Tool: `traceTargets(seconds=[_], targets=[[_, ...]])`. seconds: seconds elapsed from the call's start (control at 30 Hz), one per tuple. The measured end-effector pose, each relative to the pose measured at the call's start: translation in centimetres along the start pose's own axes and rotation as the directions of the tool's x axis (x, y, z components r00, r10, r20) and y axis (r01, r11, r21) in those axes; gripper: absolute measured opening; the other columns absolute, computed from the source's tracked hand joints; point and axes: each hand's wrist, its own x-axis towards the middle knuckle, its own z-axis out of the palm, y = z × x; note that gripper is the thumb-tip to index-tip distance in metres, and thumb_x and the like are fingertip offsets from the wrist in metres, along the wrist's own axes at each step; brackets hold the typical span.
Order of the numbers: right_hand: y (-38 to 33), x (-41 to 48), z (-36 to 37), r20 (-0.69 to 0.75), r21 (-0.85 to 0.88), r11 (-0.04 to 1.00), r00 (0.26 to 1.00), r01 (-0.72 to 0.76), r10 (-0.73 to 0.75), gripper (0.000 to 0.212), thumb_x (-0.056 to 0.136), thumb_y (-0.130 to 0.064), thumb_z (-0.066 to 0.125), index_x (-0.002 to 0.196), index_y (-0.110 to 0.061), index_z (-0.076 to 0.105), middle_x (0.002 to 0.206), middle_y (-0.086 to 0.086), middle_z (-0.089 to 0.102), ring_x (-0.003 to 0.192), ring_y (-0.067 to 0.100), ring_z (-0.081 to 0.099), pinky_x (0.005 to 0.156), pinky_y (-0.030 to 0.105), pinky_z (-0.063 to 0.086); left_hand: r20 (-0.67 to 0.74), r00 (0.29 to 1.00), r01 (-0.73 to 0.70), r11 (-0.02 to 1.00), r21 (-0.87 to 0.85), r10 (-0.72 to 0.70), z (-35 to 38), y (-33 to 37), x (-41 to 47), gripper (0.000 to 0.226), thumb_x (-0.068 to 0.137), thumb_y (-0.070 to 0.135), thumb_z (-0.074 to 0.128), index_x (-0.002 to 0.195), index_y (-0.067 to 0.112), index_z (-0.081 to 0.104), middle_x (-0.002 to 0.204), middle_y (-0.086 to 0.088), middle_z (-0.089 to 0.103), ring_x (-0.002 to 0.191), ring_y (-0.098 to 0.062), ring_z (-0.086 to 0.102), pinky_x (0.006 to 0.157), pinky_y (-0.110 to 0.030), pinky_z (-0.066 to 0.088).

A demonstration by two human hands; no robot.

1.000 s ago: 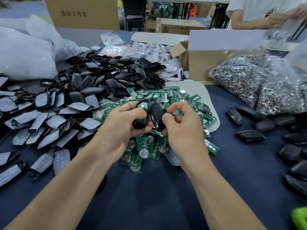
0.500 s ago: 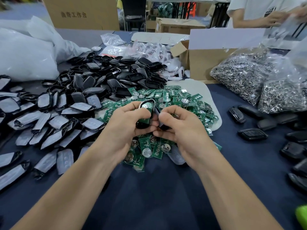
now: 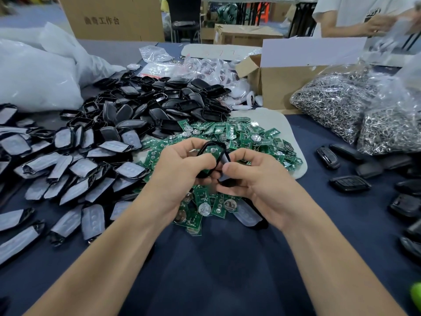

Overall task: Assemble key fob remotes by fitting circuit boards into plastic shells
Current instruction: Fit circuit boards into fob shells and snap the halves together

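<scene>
Head view: left hand (image 3: 182, 172), fingers curled round black shell (image 3: 205, 147), green board (image 3: 213, 151) seated inside. Right hand (image 3: 257, 183) pinches second shell half (image 3: 225, 159) against it, both held above board pile (image 3: 248, 135).

A: Wide look here: a table (image 3: 216, 265) under dark blue cloth fills the foreground, evenly lit, with only soft shadows.
B: Behind its far edge rises a large cardboard box (image 3: 111, 19) printed with characters, with greyish floor (image 3: 27, 21) to its left.
A: Just right of it is a black chair (image 3: 185, 19), then a smaller carton (image 3: 247, 35).
B: Beyond are dark table legs (image 3: 298, 19), and at far right a person in a white T-shirt (image 3: 350, 12).
</scene>
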Motion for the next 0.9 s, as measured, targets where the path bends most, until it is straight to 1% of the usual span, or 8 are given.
traceTargets(seconds=[0.2,0.3,0.4,0.5,0.63,0.77,0.83,0.9], targets=[[0.4,0.2,0.5,-0.183,-0.11,0.994,0.982,0.023,-0.043,0.016,0.094,0.01,0.056,0.087,-0.003,0.06,0.074,0.017,0.075,0.071,0.029,0.077,0.061,0.033,0.063,-0.03,1.0,-0.008,0.999,-0.031,0.007,0.3,0.1,0.0,0.014,0.074,0.01,0.067,0.077,0.021,0.075,0.078,-0.011,0.077,0.063,-0.017,0.069,0.054,-0.021,0.054],[0.7,0.5,0.6,-0.227,-0.092,0.995,0.972,0.039,-0.059,0.014,0.097,0.007,0.055,0.089,-0.003,0.06,0.071,0.016,0.075,0.067,0.031,0.077,0.058,0.033,0.062,-0.138,0.99,-0.009,0.996,-0.089,-0.004,0.0,0.0,0.3,0.016,0.081,0.003,0.068,0.076,0.018,0.074,0.076,-0.01,0.076,0.06,-0.016,0.068,0.052,-0.021,0.053],[0.8,0.7,0.7,-0.225,-0.065,0.997,0.972,0.05,-0.064,0.013,0.1,0.006,0.053,0.093,-0.003,0.061,0.07,0.013,0.074,0.063,0.03,0.075,0.056,0.032,0.061,-0.236,0.97,0.027,0.993,-0.111,-0.053,-0.3,-0.2,0.7,0.012,0.089,-0.001,0.064,0.088,0.01,0.071,0.073,-0.007,0.076,0.059,-0.015,0.068,0.049,-0.021,0.052],[0.9,0.7,0.9,-0.197,-0.1,0.992,0.975,0.08,-0.099,0.02,0.099,0.004,0.052,0.094,-0.006,0.068,0.071,0.011,0.073,0.062,0.026,0.073,0.052,0.027,0.057,-0.245,0.966,0.056,0.993,-0.101,-0.079,-0.1,-0.4,0.9,0.01,0.09,0.0,0.065,0.098,0.004,0.068,0.073,-0.006,0.076,0.058,-0.015,0.067,0.049,-0.021,0.052],[0.9,0.5,1.0,-0.183,-0.189,0.974,0.97,0.122,-0.157,0.029,0.097,0.004,0.052,0.083,-0.012,0.073,0.072,0.007,0.072,0.06,0.02,0.069,0.047,0.023,0.048,-0.263,0.963,0.048,0.999,-0.012,-0.049,0.0,-0.7,0.7,0.008,0.088,0.001,0.065,0.089,0.008,0.067,0.073,-0.006,0.076,0.053,-0.016,0.065,0.043,-0.021,0.047],[0.7,0.3,1.3,-0.125,-0.033,0.994,0.986,0.103,-0.107,0.018,0.097,-0.001,0.058,0.086,-0.007,0.07,0.079,0.014,0.072,0.056,0.022,0.062,0.046,0.023,0.044,-0.263,0.964,0.05,0.999,-0.001,-0.048,0.0,-0.8,0.7,0.006,0.085,0.003,0.061,0.088,0.008,0.062,0.074,-0.009,0.076,0.051,-0.02,0.063,0.041,-0.022,0.043],[0.6,0.2,1.3,-0.114,-0.002,0.996,0.989,0.09,-0.089,0.012,0.097,-0.006,0.063,0.087,-0.007,0.069,0.078,0.013,0.072,0.056,0.02,0.061,0.047,0.023,0.045,-0.244,0.969,0.048,0.999,-0.017,-0.051,0.0,-0.9,0.7,0.006,0.082,0.005,0.059,0.085,0.01,0.061,0.073,-0.01,0.074,0.05,-0.02,0.06,0.04,-0.022,0.04],[0.6,0.2,1.2,-0.134,0.005,0.996,0.987,0.085,-0.084,0.014,0.097,-0.006,0.065,0.083,-0.009,0.066,0.075,0.012,0.071,0.055,0.02,0.061,0.046,0.022,0.043,-0.236,0.97,0.05,0.999,-0.023,-0.054,0.1,-1.0,0.8,0.006,0.078,0.008,0.06,0.084,0.01,0.061,0.073,-0.009,0.074,0.05,-0.019,0.059,0.04,-0.022,0.039]])
